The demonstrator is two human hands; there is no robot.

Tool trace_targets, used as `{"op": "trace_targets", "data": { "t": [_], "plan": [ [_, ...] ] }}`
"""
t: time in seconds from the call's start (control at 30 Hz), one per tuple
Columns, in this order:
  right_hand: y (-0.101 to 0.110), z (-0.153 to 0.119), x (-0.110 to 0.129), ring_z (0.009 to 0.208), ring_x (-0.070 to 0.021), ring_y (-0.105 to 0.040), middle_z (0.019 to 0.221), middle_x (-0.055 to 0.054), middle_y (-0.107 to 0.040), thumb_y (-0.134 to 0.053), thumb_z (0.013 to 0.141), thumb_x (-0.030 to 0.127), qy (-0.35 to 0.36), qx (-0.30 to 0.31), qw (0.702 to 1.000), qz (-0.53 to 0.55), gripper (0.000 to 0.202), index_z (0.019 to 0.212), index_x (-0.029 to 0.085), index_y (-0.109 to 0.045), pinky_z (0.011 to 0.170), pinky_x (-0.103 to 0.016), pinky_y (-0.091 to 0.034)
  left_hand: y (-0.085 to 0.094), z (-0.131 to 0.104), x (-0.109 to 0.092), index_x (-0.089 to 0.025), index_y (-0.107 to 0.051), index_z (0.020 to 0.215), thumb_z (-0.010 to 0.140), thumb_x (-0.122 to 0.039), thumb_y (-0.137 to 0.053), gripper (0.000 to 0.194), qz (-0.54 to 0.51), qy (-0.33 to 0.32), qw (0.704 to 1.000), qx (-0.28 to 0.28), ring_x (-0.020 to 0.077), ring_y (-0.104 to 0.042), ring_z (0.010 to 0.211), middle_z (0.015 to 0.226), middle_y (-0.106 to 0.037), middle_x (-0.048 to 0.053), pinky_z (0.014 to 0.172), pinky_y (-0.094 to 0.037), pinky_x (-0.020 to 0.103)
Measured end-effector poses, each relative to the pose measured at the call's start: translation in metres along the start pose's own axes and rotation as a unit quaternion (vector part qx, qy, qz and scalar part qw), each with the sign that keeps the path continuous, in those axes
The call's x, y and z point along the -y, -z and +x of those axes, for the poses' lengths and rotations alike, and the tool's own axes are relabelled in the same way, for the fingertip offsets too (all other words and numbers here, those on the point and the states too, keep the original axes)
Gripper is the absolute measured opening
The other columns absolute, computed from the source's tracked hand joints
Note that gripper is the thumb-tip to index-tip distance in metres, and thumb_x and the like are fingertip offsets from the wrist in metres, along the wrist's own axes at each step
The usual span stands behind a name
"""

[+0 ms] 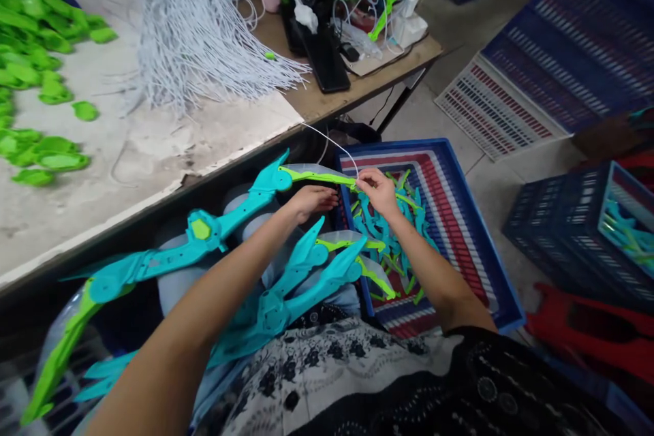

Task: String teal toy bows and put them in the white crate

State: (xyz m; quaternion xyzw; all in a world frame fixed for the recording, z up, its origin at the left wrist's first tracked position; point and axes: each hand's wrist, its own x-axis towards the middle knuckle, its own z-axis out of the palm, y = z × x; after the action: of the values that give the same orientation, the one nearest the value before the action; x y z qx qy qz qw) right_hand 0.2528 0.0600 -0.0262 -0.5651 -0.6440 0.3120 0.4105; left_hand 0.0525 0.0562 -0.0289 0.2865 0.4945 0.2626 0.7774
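Observation:
A turquoise toy bow (240, 214) with lime-green limb ends lies slantwise across my lap. My right hand (378, 189) pinches a thin white cord (337, 143) at the bow's right tip; the exact fingertip contact is too small to make out. From there the cord curves up to the table edge. Just below the green limb, my left hand (314, 201) is open, its fingers stretched toward the right hand and holding nothing visible. More turquoise bows (306, 286) rest on my lap beneath my forearms.
A blue crate (460, 218) with bow parts stands at my right. On the table (168, 143) lie a bundle of white cords (189, 27), green pieces (41, 68) and a black phone (327, 61). Stacked crates (556, 231) are on the floor farther right.

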Motion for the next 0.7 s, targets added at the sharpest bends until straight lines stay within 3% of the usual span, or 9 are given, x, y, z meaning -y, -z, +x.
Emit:
{"op": "trace_targets", "data": {
  "t": [0.23,0.37,0.57,0.7],
  "plan": [
    [0.004,-0.008,-0.002,0.096,-0.02,-0.059,0.096,-0.007,-0.067,-0.056,0.083,0.033,0.087,0.038,0.994,-0.055,0.016,0.078,0.02,-0.064,0.083,-0.036,-0.048,-0.02,0.025,0.004,-0.011,-0.063,0.086,0.083,-0.01,-0.056,0.008,-0.059,0.035,0.994,0.08,0.0151,-0.067,0.071,0.081,-0.07,0.011,0.076,-0.054,0.029],
    [0.0,-0.012,-0.012,0.098,-0.0192,-0.06,0.1,-0.006,-0.067,-0.059,0.084,0.029,0.11,0.029,0.993,-0.026,0.011,0.081,0.02,-0.064,0.088,-0.037,-0.048,-0.025,0.033,0.005,-0.01,-0.064,0.083,0.083,-0.009,-0.056,0.008,-0.092,0.043,0.986,0.132,0.015,-0.068,0.073,0.077,-0.07,0.01,0.073,-0.054,0.025],
    [-0.003,-0.016,-0.017,0.099,-0.0189,-0.061,0.103,-0.007,-0.064,-0.06,0.084,0.029,0.135,0.03,0.99,-0.028,0.01,0.084,0.019,-0.065,0.089,-0.035,-0.048,-0.029,0.037,0.006,-0.01,-0.065,0.082,0.08,-0.015,-0.067,0.006,-0.05,0.029,0.992,0.113,0.0143,-0.068,0.071,0.075,-0.07,0.009,0.075,-0.054,0.026],
    [-0.002,-0.018,-0.014,0.098,-0.0194,-0.06,0.1,-0.007,-0.065,-0.062,0.083,0.032,0.146,0.036,0.985,-0.078,0.013,0.089,0.02,-0.062,0.086,-0.034,-0.049,-0.028,0.022,0.004,-0.01,-0.061,0.07,0.081,-0.015,-0.064,0.012,0.026,0.005,0.998,0.062,0.0147,-0.066,0.06,0.068,-0.069,0.009,0.061,-0.053,0.025]
  ]
}}
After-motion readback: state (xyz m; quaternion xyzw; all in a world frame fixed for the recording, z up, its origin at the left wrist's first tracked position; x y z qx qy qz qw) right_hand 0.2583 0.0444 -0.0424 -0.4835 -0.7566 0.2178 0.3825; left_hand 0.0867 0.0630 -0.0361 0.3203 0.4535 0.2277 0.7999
